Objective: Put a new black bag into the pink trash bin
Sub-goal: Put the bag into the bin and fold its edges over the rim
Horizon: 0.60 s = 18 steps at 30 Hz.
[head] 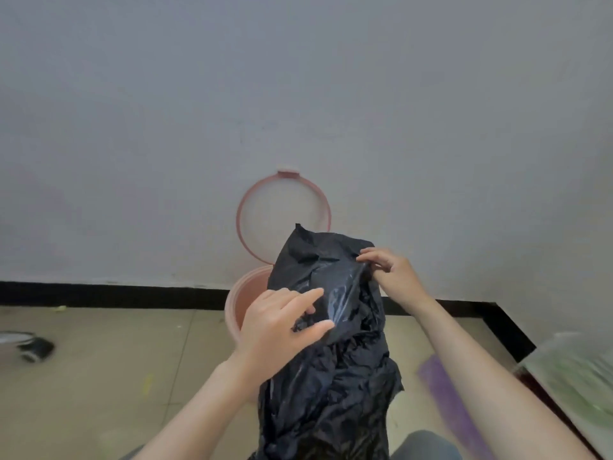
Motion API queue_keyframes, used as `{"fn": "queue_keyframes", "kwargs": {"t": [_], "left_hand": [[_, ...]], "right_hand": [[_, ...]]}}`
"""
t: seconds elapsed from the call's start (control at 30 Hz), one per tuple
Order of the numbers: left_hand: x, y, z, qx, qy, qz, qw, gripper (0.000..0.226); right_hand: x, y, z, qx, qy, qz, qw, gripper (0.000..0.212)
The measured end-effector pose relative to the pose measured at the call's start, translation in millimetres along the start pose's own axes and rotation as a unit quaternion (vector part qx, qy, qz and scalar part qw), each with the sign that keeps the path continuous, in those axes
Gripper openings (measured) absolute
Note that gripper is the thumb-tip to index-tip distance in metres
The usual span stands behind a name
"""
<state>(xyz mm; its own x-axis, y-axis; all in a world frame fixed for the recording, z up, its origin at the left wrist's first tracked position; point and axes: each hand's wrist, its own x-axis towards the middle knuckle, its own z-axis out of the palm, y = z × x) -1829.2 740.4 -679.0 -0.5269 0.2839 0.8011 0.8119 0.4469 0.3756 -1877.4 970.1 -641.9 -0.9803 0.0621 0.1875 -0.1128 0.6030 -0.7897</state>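
A crumpled black bag (331, 376) hangs in front of me, covering most of the pink trash bin (247, 300) that stands on the floor by the wall. The bin's pink ring lid (243, 200) is flipped up against the wall. My left hand (282, 330) pinches the bag's near layer at its left side. My right hand (391, 273) pinches the bag's upper right edge. The two hands hold the plastic layers apart near the bag's top. Only the bin's left rim and part of its inside show.
A black baseboard (99, 295) runs along the wall and turns toward me at the right. A dark object with a metal lid (33, 348) lies on the tiled floor at left. A purple strip (444, 396) and a table with a greenish cover (577, 380) are at right.
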Motion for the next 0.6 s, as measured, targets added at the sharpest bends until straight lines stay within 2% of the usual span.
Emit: {"fn": "queue_keyframes", "kwargs": {"t": [0.1,0.13,0.2,0.3,0.37,0.47,0.6], "left_hand": [[-20.9,-24.2,-4.0,0.049,-0.048,-0.12,0.99,0.043],[-28.1,-34.0,-2.9,0.067,-0.081,-0.168,0.98,0.044],[-42.6,-54.9,1.2,0.076,-0.169,-0.256,0.949,0.052],[-63.1,-79.4,13.6,0.085,-0.27,-0.33,0.901,0.064],[-75.0,-87.7,22.4,0.094,-0.309,-0.343,0.882,0.069],[-86.8,-97.0,32.6,0.096,-0.322,-0.355,0.872,0.073],[-79.7,-108.7,46.6,0.055,-0.299,-0.366,0.88,0.081]], "right_hand": [[5.0,18.9,26.2,0.023,-0.033,0.115,0.993,0.036],[3.8,26.5,35.6,0.019,-0.051,0.145,0.988,0.032],[-0.8,40.9,55.0,0.009,-0.078,0.179,0.981,0.041],[-9.0,56.7,83.4,-0.027,-0.091,0.171,0.981,0.049],[-15.3,64.2,99.4,-0.072,-0.122,0.166,0.976,0.058],[-24.1,70.0,119.2,-0.119,-0.158,0.148,0.969,0.062],[-30.9,68.4,123.0,-0.144,-0.12,0.068,0.98,0.052]]}}
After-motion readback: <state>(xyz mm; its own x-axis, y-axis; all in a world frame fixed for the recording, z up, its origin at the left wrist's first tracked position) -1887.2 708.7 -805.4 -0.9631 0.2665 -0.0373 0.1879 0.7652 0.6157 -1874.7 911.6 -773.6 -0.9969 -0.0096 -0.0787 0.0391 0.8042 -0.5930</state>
